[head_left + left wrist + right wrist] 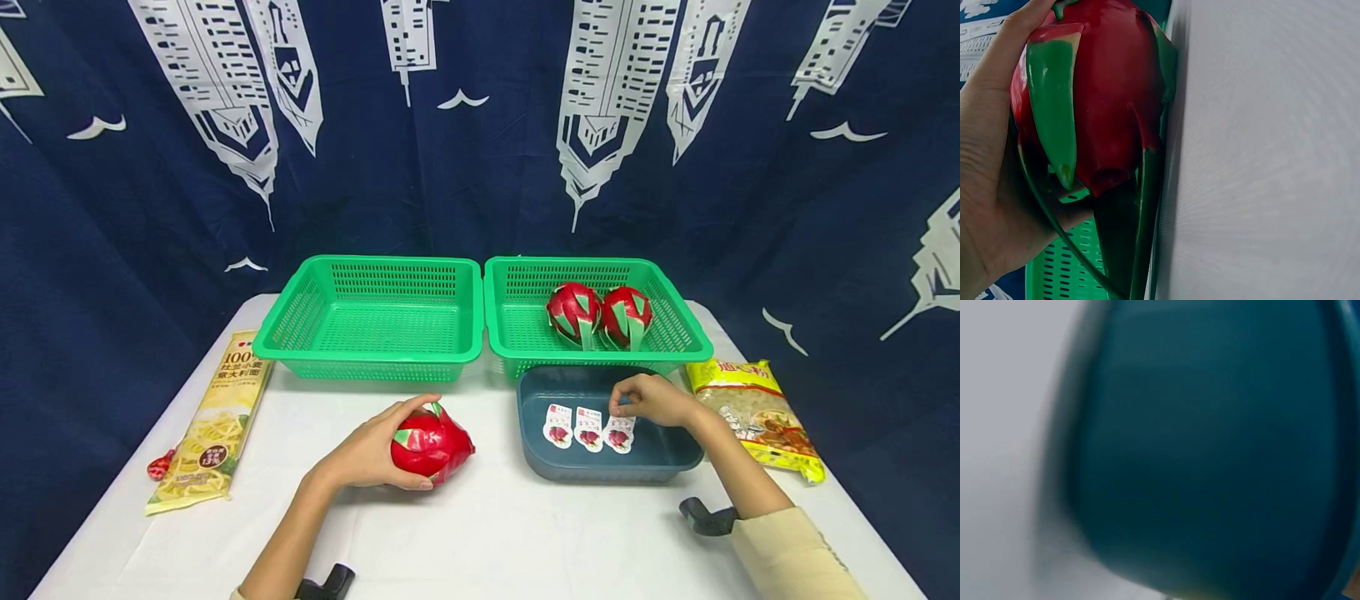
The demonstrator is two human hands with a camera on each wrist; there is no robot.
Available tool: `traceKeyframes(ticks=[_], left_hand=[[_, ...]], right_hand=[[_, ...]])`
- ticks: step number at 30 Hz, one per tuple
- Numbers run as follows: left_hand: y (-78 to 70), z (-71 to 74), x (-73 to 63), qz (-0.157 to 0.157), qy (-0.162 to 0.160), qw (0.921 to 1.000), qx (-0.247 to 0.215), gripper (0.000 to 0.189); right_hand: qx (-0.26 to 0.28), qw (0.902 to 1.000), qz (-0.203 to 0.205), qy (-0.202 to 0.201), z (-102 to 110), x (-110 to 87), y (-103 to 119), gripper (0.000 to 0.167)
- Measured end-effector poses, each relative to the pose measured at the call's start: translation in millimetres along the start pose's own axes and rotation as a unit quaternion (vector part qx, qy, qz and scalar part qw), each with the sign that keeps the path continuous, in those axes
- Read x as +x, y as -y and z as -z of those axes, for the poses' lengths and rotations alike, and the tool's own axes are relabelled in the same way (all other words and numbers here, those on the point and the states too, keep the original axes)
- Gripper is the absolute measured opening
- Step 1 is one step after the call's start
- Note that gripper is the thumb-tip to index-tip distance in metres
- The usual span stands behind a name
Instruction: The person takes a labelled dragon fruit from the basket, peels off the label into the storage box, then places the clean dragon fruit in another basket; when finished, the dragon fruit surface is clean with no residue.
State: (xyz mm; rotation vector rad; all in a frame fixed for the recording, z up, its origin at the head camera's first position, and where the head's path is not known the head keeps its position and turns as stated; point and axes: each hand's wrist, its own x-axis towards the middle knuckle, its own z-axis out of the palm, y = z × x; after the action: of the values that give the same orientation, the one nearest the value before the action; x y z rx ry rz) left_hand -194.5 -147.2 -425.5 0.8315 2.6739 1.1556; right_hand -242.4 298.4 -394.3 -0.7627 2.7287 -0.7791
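My left hand (372, 446) grips a red dragon fruit (432, 445) with green scales, low over the white table. In the left wrist view the thumb and fingers wrap around the fruit (1110, 81). Over the dark blue tub (600, 472), my right hand (656, 400) pinches the top of a white sticker (618, 437) with a dragon fruit picture. Beside it in the tub lie a middle sticker (588, 432) and a left one (558, 429). The right wrist view holds only the blurred tub (1210, 425) and table.
Behind the tub, a green basket (517, 363) contains two dragon fruits (574, 313). Another green basket (375, 367) stands to its left. A yellow noodle packet (213, 425) lies at left, over a small red wrapped item (160, 465). At right lies a yellow food bag (757, 417).
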Motion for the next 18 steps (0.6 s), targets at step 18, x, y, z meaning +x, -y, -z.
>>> traceKeyframes(ticks=[18], left_hand=[[-2.6, 5.8, -1.5, 0.015, 0.019, 0.9997, -0.004, 0.1]], right_hand=[[-0.091, 0.9936, -0.049, -0.045, -26, -20.1, 10, 0.05]])
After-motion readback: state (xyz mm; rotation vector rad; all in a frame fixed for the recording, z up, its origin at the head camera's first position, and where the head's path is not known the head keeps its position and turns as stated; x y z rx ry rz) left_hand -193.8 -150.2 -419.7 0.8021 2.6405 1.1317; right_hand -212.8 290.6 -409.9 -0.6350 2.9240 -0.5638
